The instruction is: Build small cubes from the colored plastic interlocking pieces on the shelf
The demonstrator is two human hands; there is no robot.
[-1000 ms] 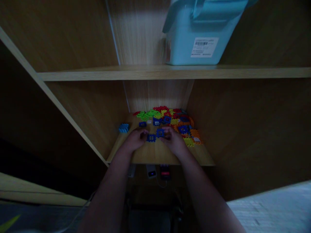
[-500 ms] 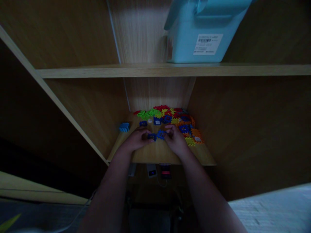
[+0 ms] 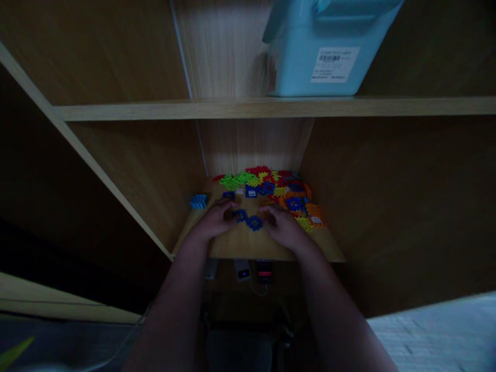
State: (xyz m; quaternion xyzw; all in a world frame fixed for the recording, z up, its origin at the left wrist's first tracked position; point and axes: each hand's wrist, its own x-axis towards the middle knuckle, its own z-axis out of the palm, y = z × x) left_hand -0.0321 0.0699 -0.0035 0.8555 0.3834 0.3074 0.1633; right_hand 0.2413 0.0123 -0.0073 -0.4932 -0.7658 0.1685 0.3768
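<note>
In front of me on the low shelf board, two blue square interlocking toy tiles with notched edges lie corner to corner. My left hand (image 3: 217, 219) curves around the edge of the left blue tile (image 3: 240, 215), its thumb and forefinger on either side of it. The right blue tile (image 3: 254, 223) sits slightly nearer to me. Just to its right is my right hand (image 3: 282, 225), fingers curved and apart, with nothing between them. Dim light hides the exact finger contact and whether the tiles are joined.
Mixed red, green, yellow and orange tiles (image 3: 279, 191) are heaped along the back and right. A light-blue stack of tiles (image 3: 199, 201) stands at the left. Overhead, a blue bin (image 3: 313, 67) rests on the upper shelf (image 3: 217, 109). Devices (image 3: 243, 273) lie below the board's front edge.
My right hand has let go of the right blue tile, which now lies lower and turned. The left tile has shifted slightly, staying by my left hand. The view has tipped a little.
</note>
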